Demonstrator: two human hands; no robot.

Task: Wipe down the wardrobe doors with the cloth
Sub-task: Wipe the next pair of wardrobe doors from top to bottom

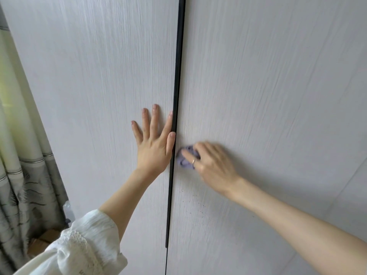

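Two pale wardrobe doors, the left door (89, 96) and the right door (278, 86), meet at one black strip (177, 86), where the left hand (154, 144) lies flat with fingers spread wide, holding nothing, while the right hand (210, 162) presses one bunched purple cloth (183, 158) against the right door's inner edge.

The right hand (210, 161) is motion-blurred and covers most of the purple cloth (185, 158); the curtain (23, 175) runs off the left edge, its floor clutter perhaps boxes.
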